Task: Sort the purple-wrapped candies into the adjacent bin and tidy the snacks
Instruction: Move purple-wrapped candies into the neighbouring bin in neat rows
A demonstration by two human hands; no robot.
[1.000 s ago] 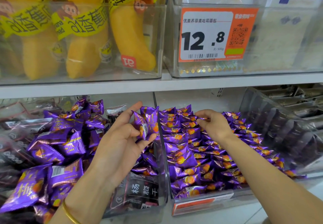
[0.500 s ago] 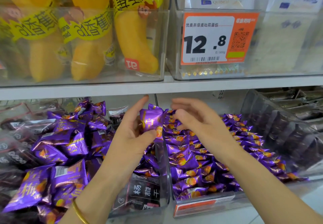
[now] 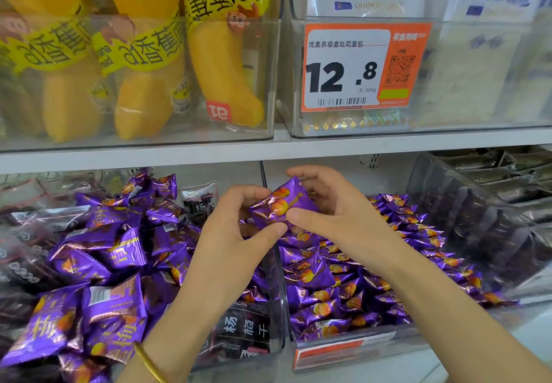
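**Transfer in progress: candy passing from hand to hand at the bin divider**

Change of state. One second ago the left hand [image 3: 236, 233] alone held the purple candy [image 3: 280, 203] over the left bin [image 3: 279, 308], while the right hand [image 3: 337, 212] was at the back rows of the right bin [image 3: 358, 344]. The right hand has since travelled leftward to centre frame. Both hands now meet on the same candy.

Hand state.
- Left hand: thumb and fingers clamped on the candy's left and lower edge.
- Right hand: fingers curled over the top right of the candy, thumb on its lower edge.
- Whether a second packet sits behind the first cannot be told.

Location of the task item. The candy is held in the air, above the divider between the two bins, clear of both piles.

Surroundings.
- The loose pile [image 3: 98, 257] at lower left is a jumble of purple candies mixed with dark packets [image 3: 197, 200].
- The neat rows [image 3: 343, 287] at lower right hold purple candies only.

Meaning for the task. This reads as a hand-over: the right hand is positioned to take the candy and set it in the right bin. Many purple candies are left in the left bin, so the sorting appears far from complete.
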